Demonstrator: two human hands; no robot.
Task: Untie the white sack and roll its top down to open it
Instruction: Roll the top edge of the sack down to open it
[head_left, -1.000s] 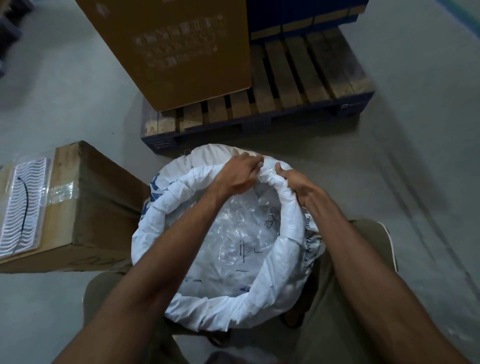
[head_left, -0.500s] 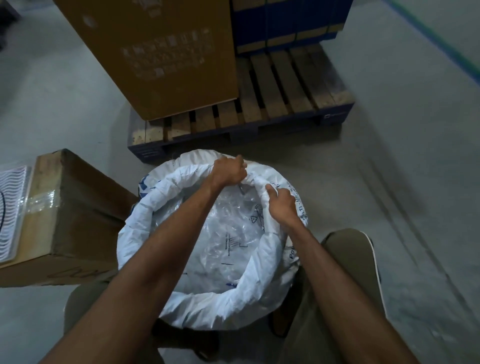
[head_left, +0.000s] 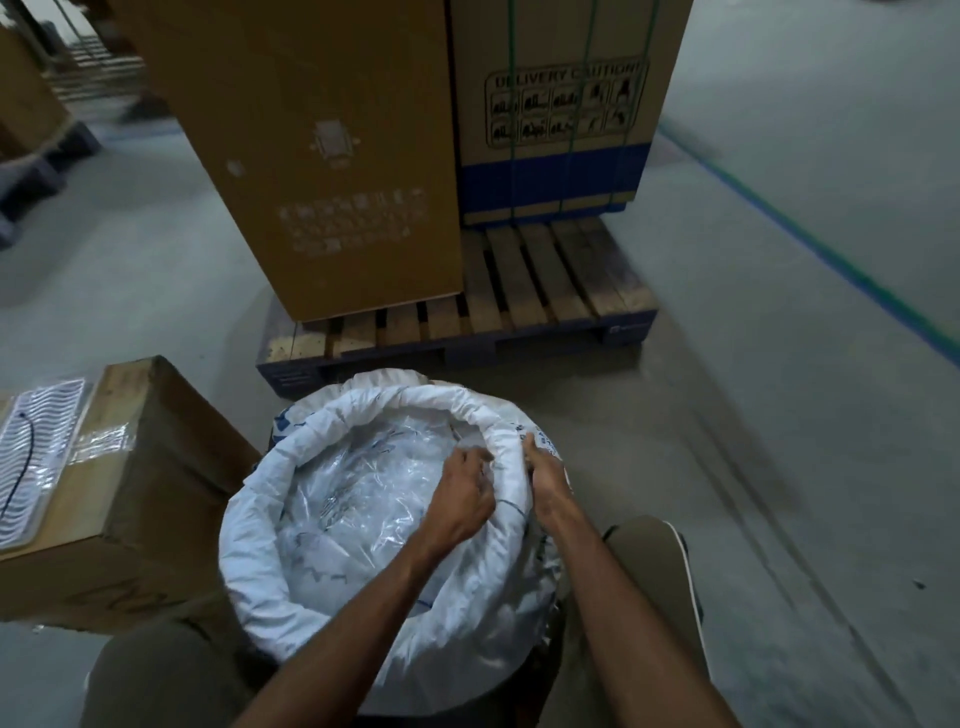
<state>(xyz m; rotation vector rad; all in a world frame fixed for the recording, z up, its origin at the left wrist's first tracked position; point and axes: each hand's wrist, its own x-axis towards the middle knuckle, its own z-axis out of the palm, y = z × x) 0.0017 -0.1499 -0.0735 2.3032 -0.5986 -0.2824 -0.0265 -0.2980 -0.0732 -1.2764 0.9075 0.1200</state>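
Grey concrete floor (head_left: 779, 415) runs under a pallet (head_left: 519, 291) of cartons; the sack (head_left: 270, 545) stands between my knees, already open, its rim rolled into a thick ring. Both hands work the right side: left hand (head_left: 462, 499) curled inside, fingers gripping the liner (head_left: 363, 488); right hand (head_left: 545, 483) clasping the roll. To finish well, I'd turn even, tight folds outward, keeping the liner free.
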